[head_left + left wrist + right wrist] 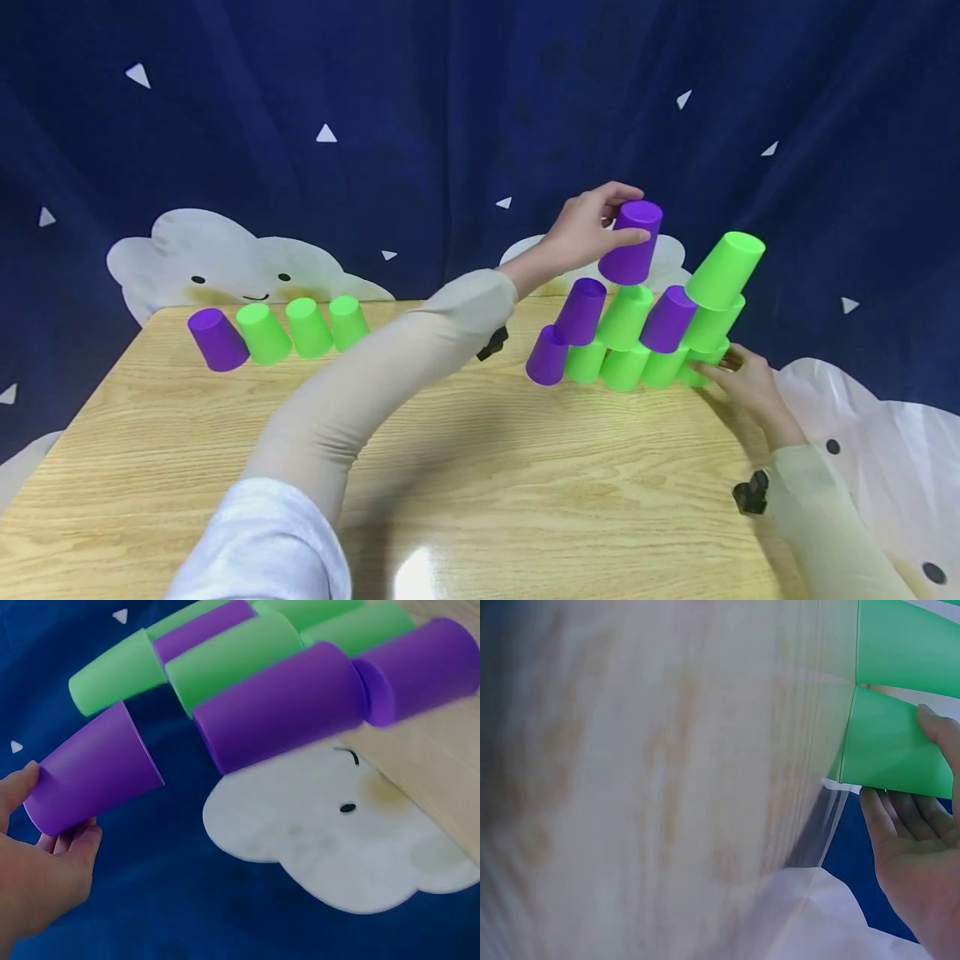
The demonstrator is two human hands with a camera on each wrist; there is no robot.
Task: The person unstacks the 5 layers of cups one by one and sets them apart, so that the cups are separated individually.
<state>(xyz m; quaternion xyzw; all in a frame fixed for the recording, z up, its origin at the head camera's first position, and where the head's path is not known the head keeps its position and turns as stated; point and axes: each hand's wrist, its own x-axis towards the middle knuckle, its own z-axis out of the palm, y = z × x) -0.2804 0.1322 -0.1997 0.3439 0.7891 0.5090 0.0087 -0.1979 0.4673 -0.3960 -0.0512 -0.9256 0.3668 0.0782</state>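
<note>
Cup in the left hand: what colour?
Purple. The cup in the left hand shows best in the left wrist view.

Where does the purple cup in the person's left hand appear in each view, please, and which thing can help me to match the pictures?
Head: the purple cup is right of centre, in the left hand, above the cup stack.
Left wrist: at the left, mid-height, its open end facing right.
Right wrist: not in this picture.
Shared landmark: the cup stack; at right, at top, and partly at upper right, respectively.
</note>
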